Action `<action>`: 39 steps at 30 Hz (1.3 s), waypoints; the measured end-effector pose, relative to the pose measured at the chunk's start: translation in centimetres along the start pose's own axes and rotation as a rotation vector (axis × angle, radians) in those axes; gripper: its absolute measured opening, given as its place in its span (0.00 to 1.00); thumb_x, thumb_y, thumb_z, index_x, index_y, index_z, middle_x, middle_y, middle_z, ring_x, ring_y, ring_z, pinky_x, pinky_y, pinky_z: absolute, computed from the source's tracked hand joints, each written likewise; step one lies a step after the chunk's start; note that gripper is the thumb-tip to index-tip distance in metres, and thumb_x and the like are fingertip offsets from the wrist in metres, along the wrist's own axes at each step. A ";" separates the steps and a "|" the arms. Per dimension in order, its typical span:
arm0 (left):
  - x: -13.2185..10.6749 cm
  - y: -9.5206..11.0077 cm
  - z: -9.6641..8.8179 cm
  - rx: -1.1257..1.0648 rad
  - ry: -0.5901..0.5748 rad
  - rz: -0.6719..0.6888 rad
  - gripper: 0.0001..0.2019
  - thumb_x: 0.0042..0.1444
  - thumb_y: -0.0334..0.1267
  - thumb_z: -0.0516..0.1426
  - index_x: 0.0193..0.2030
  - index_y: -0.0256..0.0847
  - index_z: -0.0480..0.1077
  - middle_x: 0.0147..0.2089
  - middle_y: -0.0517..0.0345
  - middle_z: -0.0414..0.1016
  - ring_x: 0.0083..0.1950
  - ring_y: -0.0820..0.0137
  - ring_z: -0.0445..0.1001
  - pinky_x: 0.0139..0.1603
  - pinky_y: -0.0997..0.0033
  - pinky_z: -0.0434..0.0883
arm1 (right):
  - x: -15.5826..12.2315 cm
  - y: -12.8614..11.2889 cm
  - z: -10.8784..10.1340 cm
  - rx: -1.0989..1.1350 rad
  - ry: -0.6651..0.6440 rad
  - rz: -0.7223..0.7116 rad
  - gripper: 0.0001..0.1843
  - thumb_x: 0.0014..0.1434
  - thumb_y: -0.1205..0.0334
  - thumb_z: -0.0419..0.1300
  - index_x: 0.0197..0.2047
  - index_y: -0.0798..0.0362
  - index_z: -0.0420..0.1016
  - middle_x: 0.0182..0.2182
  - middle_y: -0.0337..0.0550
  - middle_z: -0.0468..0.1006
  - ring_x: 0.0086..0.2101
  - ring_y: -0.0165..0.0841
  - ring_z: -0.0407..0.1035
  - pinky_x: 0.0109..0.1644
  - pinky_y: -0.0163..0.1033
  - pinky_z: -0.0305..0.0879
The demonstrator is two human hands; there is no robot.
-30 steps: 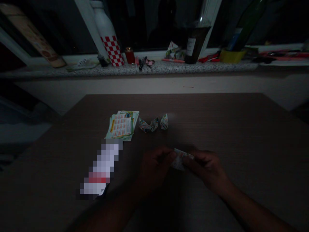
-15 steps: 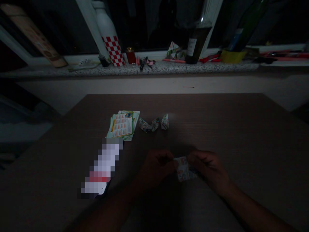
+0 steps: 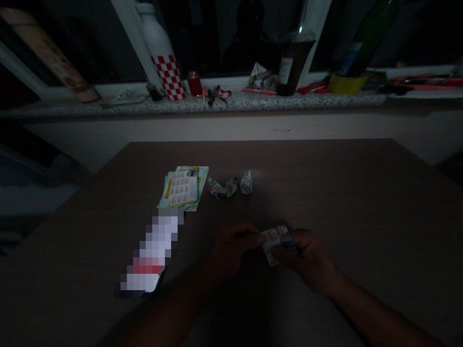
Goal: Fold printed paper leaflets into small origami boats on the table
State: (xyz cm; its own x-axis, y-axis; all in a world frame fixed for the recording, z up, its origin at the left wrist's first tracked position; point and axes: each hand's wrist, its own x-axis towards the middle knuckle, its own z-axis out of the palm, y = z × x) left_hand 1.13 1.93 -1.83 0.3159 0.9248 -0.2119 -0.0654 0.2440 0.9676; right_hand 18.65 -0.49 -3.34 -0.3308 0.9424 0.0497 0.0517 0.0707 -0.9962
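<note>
Between my two hands is a small piece of printed paper [image 3: 272, 238], white with orange blocks and a blue-and-yellow patch. My left hand [image 3: 235, 246] pinches its left edge with thumb and fingers. At the other side my right hand [image 3: 307, 258] grips it, thumb across the front and fingers behind. Beyond them, on the dark wooden table [image 3: 325, 193], sit several folded paper pieces [image 3: 246, 183] in a row. A stack of printed paper slips [image 3: 181, 189] lies to their left. The light is dim, so fine folds in the held paper are hard to see.
A phone [image 3: 152, 255] with a blurred-out screen lies left of my hands. On the granite windowsill [image 3: 246, 101] stand a white bottle with red checks [image 3: 164, 58], a dark labelled container [image 3: 291, 67], a small red jar [image 3: 194, 84] and a yellow holder [image 3: 347, 84].
The paper has tilted and risen slightly between my hands. My right thumb has shifted down across its front, and the blue-and-yellow patch now shows.
</note>
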 end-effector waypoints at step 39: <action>-0.1 -0.3 -0.6 0.300 0.064 0.194 0.11 0.54 0.38 0.59 0.44 0.39 0.71 0.32 0.59 0.73 0.34 0.71 0.70 0.35 0.74 0.66 | 0.6 -0.6 -1.1 -0.334 0.448 -0.280 0.02 0.49 0.68 0.66 0.28 0.53 0.79 0.21 0.38 0.81 0.19 0.30 0.74 0.22 0.30 0.70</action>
State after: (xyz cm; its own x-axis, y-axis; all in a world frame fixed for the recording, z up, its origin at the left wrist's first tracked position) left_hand 0.51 1.92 -2.22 0.2646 0.9642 -0.0192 0.1652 -0.0257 0.9859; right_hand 19.47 0.44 -2.64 0.0495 0.9136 0.4036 0.3356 0.3654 -0.8683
